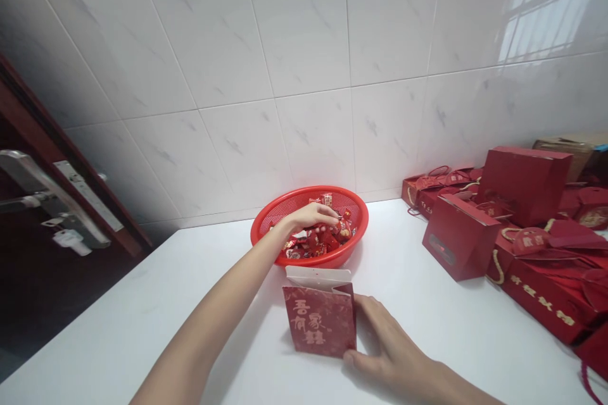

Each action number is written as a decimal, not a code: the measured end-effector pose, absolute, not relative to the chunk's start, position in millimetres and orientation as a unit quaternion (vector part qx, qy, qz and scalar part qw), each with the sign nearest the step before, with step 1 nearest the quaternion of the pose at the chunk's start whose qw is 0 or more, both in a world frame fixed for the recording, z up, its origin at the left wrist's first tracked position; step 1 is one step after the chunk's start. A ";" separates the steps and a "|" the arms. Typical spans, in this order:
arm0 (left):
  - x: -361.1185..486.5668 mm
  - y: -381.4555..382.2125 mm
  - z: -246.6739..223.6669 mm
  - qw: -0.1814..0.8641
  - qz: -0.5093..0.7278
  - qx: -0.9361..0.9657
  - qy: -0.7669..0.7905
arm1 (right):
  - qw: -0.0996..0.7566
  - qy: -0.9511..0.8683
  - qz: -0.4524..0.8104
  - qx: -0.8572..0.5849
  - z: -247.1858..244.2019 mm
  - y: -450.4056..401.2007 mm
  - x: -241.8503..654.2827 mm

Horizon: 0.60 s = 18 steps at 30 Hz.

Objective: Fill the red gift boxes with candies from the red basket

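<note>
My left hand [314,216] reaches into a red plastic colander [262,228] of wrapped candies [323,242]. Its fingers are apart, loosely bent over the candies at the right side, and the fingertips are partly hidden among the wrappers. My right hand [387,342] holds a small dark red candy box [320,323] by its right side, thumb at the lower front corner and fingers behind. Upright on the white table, the box has its top flap raised and gold Chinese characters on the front. I cannot see inside it.
At the right stand red gift boxes [546,291] with gold lettering and cord handles, and a plain red box [458,240]. A cardboard box [579,149] sits behind them. White tiled wall [313,139] borders the table's back; a door handle [52,202] is at far left.
</note>
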<state>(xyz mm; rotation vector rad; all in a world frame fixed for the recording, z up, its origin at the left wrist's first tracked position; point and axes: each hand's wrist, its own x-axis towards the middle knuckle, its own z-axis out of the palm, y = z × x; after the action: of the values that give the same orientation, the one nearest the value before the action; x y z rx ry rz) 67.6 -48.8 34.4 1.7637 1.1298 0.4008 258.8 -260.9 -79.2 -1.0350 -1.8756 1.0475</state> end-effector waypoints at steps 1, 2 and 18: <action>76.7 -47.3 34.2 0.471 0.145 0.740 0.458 | 0.366 -0.727 0.417 -0.405 -78.3 -260.8 258.8; 85.0 -45.8 33.4 0.459 0.119 0.754 0.455 | 0.362 -0.723 0.425 -0.406 -77.7 -260.5 258.9; 29.7 -3.6 42.4 0.213 0.035 0.789 0.575 | 0.362 -0.724 0.432 -0.397 -79.3 -258.4 260.8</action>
<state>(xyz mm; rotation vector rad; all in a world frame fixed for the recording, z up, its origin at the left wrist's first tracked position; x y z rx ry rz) 29.7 -3.6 42.4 2.1901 1.5972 0.0974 260.8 -258.4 -79.3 -1.0232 -1.8649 1.1124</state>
